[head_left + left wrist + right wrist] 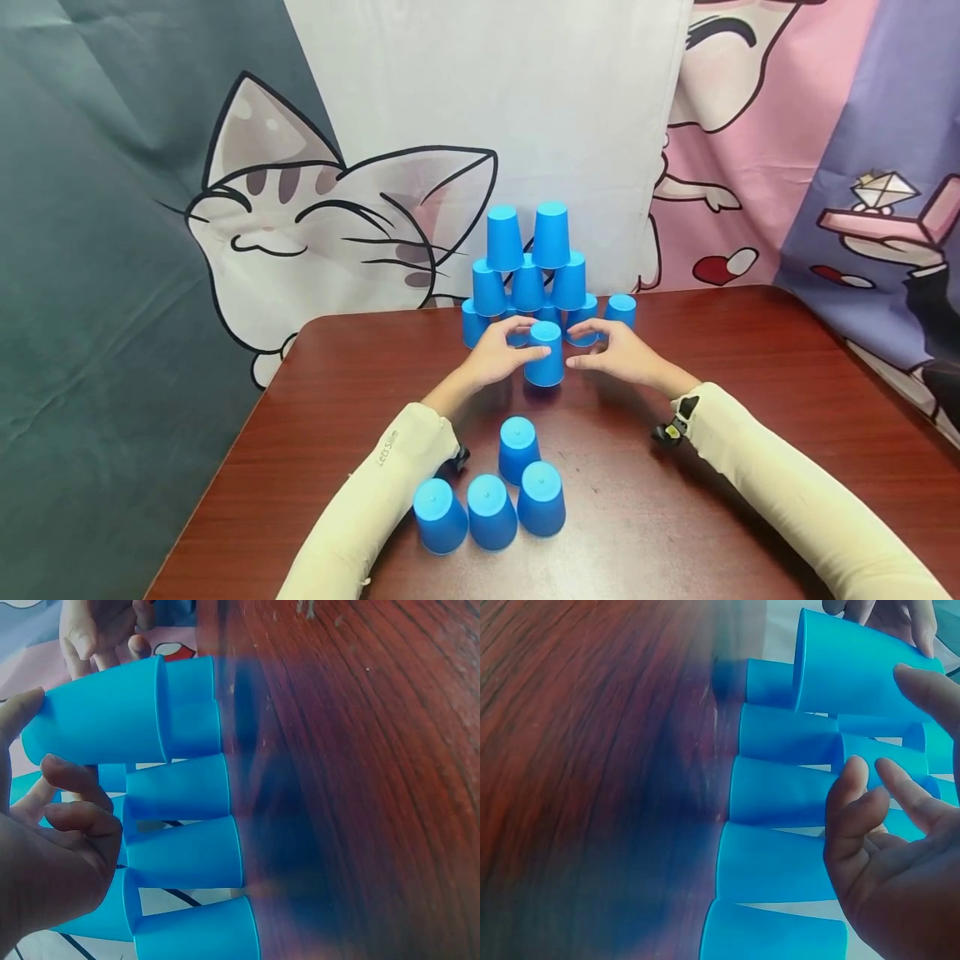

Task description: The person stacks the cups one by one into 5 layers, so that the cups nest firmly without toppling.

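My left hand (501,350) pinches an upside-down blue cup (544,367) between thumb and fingers. This cup is held just above the table, in front of a stack of similar cups. On its other side is my right hand (621,354), fingers apart and loosely bent, thumb beside the cup wall. In the left wrist view, the held cup (101,716) lies across the stacked cups (184,787). The right wrist view shows my right thumb (922,686) overlapping the held cup (855,667).
Behind my hands stands the tiered stack of upside-down blue cups (528,283), two cups on top (551,235). A bottom-row cup (620,308) stands at its right end. Several more cups (491,517) stand nearer on the brown table (315,417). A printed cloth (585,108) hangs behind.
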`<state>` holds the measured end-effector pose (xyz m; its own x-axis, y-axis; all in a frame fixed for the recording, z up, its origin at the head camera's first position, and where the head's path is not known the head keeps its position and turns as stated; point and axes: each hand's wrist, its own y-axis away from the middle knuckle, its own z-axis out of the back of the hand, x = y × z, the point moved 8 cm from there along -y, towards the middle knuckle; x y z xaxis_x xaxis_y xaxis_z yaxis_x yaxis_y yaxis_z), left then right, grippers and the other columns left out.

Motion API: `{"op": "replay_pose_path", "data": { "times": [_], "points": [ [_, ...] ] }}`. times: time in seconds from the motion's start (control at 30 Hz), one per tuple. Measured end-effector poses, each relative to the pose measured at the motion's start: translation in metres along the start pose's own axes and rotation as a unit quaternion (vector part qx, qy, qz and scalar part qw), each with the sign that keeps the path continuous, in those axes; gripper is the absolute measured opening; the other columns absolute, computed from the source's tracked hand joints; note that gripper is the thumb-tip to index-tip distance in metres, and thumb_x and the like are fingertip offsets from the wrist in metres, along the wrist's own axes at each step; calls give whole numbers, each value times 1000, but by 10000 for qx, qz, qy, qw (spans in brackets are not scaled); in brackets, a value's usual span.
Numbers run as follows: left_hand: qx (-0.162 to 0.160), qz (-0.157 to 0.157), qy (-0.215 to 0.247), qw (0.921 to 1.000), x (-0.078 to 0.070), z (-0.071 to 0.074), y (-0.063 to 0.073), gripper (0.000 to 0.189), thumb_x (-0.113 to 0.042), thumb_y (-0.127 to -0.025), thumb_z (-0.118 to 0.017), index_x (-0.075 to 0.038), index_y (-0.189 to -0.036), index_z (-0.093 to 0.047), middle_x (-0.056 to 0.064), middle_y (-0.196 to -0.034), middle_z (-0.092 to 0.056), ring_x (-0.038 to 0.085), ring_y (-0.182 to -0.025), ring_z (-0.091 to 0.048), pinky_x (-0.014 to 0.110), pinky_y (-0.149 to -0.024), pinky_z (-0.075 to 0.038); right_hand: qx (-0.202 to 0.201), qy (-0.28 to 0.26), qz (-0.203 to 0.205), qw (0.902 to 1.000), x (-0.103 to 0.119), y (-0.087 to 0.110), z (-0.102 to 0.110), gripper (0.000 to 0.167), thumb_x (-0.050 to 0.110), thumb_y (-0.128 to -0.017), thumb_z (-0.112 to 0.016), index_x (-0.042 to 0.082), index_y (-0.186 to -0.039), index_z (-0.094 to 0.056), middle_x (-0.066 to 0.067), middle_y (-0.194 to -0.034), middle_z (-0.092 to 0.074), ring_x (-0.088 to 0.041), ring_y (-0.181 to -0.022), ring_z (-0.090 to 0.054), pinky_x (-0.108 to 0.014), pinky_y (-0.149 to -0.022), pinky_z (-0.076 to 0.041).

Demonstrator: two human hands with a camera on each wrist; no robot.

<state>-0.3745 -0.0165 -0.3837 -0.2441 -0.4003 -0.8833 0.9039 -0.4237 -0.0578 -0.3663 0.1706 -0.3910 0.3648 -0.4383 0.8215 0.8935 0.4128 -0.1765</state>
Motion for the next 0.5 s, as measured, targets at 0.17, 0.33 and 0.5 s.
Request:
{"op": "replay_pose_path", "data": {
  "times": [0.17, 0.33, 0.5],
  "points": [
    [30, -62, 11, 10000, 1, -4, -3, 60, -39, -88, -74, -15, -139, -54, 8, -139, -57, 34, -131, -50, 54, -96, -49, 0, 115, -8, 9999, -4, 1, 1, 58, 25, -86, -79, -4, -131, -56, -22, -128, -61, -47, -119, -56, -52, -92, -52],
    [229, -165, -255, 9993, 7, -14, -5, 54, -37, -89, -74, -14, -135, -57, 7, -136, -60, 32, -131, -50, 53, -100, -46, -33, 88, -41, 9999, -8, 4, 4, 56, 24, -86, -79, -4, -129, -57, -24, -128, -61, -48, -120, -55, -56, -96, -49],
    [296, -254, -504, 9980, 10, -21, -6, 52, -35, -88, -75, -14, -133, -59, 5, -132, -62, 27, -127, -53, 53, -100, -46, 28, 61, -61, 10000, -10, 5, 3, 54, 24, -86, -79, -1, -128, -58, -24, -129, -60, -47, -121, -54, -54, -95, -50]
  ]
}}
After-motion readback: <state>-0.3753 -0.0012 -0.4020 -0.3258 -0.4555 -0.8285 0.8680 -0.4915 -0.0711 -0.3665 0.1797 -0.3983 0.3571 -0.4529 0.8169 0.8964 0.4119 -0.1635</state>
